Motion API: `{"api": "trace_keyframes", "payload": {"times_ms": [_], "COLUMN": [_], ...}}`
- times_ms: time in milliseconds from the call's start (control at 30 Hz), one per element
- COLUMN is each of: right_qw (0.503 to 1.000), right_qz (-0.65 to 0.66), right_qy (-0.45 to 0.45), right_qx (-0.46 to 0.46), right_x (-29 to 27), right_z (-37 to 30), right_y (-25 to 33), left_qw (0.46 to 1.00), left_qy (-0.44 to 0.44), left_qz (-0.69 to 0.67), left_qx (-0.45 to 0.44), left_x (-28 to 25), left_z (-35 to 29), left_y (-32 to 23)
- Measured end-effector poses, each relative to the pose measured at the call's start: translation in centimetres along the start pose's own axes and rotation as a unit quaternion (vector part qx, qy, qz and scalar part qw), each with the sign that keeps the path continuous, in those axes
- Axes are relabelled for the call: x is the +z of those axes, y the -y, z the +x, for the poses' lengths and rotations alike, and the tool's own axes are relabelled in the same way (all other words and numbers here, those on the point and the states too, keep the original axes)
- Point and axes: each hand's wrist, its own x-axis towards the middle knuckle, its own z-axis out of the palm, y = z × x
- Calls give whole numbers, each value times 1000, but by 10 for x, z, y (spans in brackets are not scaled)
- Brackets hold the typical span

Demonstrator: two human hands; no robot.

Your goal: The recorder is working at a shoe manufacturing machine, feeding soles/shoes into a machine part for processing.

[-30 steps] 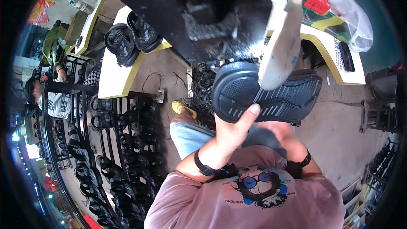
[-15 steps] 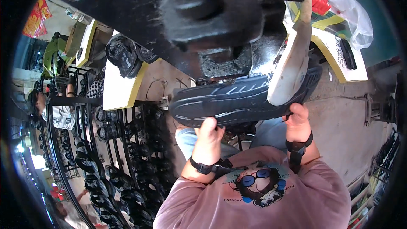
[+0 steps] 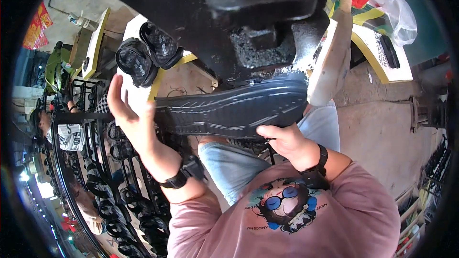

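A black shoe sole (image 3: 229, 110) lies crosswise below the dark metal machine head (image 3: 267, 48), its grooved side toward me. Its rounded end points right, close to the pale lever (image 3: 332, 57). My right hand (image 3: 289, 143) grips the near edge toward that end, thumb on the grooved face and fingers hidden underneath. My left hand (image 3: 131, 114) is raised beside the sole's left end, fingers stretched upward and apart from the thumb. It looks free of the sole, though its thumb is blurred near the end.
A pair of black sandals (image 3: 150, 52) sits on a white, yellow-edged table at left. Below it, a black rack (image 3: 103, 181) holds many sandals. At right, a second white table (image 3: 385, 62) bears a black strip-like piece and a plastic bag (image 3: 389, 5). Another person (image 3: 69, 131) is at far left.
The sole has shifted left, and its rounded end is now at the right instead of the left. My left hand has let go and moved up left; my right hand has moved left.
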Motion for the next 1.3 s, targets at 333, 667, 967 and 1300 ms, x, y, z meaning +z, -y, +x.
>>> {"api": "trace_keyframes", "payload": {"times_ms": [333, 667, 967, 1300], "right_qw": [971, 774, 705, 773], "right_qz": [-191, -583, -629, -617], "right_qy": [-2, -46, -24, 146], "right_qx": [-145, -245, -327, 30], "right_x": [16, 14, 33, -87], "right_z": [15, 12, 37, -35], "right_y": [4, 69, 87, 13], "left_qw": [948, 932, 873, 784], "left_qy": [312, 201, 275, -5], "left_qz": [-56, -239, -329, -514], "left_qx": [-17, -183, -231, -348], "left_x": [35, 78, 93, 103], "left_z": [-29, -117, -96, -152], "left_y": [-9, -4, -17, -26]}}
